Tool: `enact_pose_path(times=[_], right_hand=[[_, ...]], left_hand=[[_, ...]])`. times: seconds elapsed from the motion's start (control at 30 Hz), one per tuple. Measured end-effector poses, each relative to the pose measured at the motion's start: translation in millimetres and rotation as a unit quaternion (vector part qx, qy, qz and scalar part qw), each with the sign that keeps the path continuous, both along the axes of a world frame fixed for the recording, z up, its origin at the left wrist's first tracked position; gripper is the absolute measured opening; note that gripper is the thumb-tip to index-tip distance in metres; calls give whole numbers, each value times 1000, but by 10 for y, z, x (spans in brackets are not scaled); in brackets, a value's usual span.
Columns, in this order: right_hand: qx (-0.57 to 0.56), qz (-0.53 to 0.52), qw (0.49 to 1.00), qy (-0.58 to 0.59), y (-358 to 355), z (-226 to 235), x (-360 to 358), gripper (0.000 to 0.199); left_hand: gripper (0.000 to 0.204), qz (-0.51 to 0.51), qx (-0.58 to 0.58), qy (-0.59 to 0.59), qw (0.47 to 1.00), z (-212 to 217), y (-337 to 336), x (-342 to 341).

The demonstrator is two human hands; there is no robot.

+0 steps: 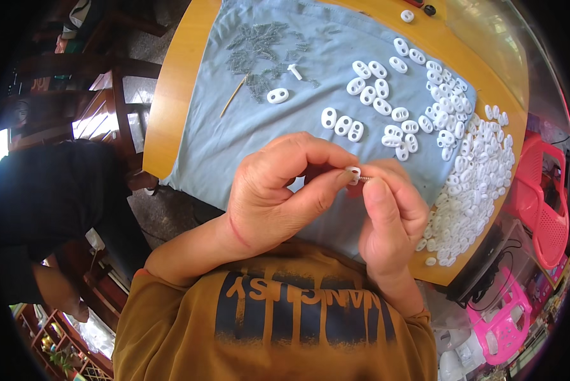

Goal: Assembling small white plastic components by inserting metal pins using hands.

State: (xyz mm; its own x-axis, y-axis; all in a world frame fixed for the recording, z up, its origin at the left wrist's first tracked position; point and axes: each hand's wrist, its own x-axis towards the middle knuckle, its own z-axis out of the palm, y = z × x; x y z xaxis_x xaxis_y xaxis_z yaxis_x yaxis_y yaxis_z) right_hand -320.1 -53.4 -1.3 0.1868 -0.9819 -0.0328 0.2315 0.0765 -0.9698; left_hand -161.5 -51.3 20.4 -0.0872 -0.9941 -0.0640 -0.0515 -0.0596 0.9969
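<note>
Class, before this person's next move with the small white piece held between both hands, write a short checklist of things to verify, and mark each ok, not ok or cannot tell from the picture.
1. White piece pinched in left hand fingertips: ok.
2. Right hand holds a small metal part at the piece: ok.
3. Metal part fully seated in the piece: cannot tell, too small.
4. More white pieces in the pile on the right: ok.
5. Pile of metal parts lies on the blue cloth: ok.
6. Wooden stick lies apart from both hands: ok.
</note>
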Motion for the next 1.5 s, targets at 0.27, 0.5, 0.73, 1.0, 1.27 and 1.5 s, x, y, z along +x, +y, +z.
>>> enact_pose_path(times=[0.27,0.5,0.73,1.0,1.27,1.5], right_hand=[[-98,-44,989,105,8,0,75,10],[-80,-45,992,84,21,-12,34,10],[-80,-40,995,44,2,7,32,13],[-28,-21,998,47,4,44,10,12],[12,-32,998,-51,4,4,48,10],[44,-28,996,-67,32,-40,68,5]], left_hand=[[13,2,-44,-39,998,-48,57,-54],[12,69,70,75,992,12,74,-122],[16,53,95,184,977,-2,89,-124],[20,38,99,203,973,-16,106,-75],[19,43,121,194,973,10,75,-79],[20,-1,-115,-59,992,-113,21,-38]])
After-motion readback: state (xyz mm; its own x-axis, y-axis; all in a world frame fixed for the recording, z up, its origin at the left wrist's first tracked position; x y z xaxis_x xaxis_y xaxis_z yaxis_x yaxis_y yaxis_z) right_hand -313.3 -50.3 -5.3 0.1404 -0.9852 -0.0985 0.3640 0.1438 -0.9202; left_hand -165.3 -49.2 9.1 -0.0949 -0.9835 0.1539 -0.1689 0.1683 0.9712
